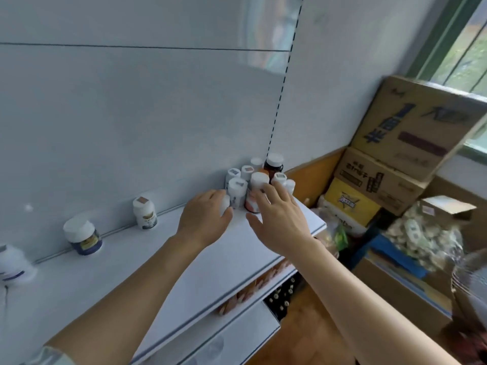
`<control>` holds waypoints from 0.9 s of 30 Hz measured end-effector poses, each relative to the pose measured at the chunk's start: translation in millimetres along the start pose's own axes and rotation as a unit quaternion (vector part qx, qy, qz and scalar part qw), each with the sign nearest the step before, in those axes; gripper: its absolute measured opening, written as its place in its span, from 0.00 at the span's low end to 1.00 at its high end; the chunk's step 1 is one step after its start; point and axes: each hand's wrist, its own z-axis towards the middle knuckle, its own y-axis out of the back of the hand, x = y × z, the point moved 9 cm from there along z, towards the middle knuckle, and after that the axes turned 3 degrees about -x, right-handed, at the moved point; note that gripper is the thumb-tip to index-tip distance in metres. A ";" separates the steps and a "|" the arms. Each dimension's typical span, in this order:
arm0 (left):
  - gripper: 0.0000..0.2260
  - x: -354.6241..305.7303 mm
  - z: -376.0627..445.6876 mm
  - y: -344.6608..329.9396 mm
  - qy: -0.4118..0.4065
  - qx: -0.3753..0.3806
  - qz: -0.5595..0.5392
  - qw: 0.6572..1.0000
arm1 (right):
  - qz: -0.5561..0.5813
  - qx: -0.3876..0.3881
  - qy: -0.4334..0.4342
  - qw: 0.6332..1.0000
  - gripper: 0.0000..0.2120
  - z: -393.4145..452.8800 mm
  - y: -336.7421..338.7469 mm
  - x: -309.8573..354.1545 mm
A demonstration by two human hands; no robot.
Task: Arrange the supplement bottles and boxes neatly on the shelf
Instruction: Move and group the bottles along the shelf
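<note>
Reaching up from the bottom of the view, we had both bare forearms stretched over the white shelf, whose front edge ran from lower left to upper right. Our left hand was curled round a small white bottle standing on the shelf, its fingers wrapped about the side so that only part of the bottle showed. Our right hand hovered just beside it with fingers spread and fairly straight, the fingertips touching or nearly touching the front of the bottle cluster; we could not tell which. That cluster stood packed at the shelf's right end against the back panel: white-capped bottles, one with an orange label at the front and a dark brown bottle at the rear. Further left along the back panel, well apart from one another, stood a white bottle with a blue label, a dark blue jar with a white lid, and a blurred white bottle at the frame's edge. Beyond the shelf's right end, stacked cardboard boxes leaned by a window
</note>
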 end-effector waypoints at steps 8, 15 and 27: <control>0.19 18.7 55.2 -47.4 0.042 0.015 0.054 0.998 | -0.009 0.021 0.087 0.996 0.27 93.9 -47.6 -21.5; 0.10 30.3 66.7 -73.4 0.144 0.050 0.061 0.986 | -0.069 0.113 0.193 0.972 0.20 133.5 -87.1 -18.5; 0.05 47.4 44.7 -43.5 0.279 -0.040 -0.131 0.950 | 0.179 0.062 0.242 0.952 0.14 154.4 -64.2 -16.2</control>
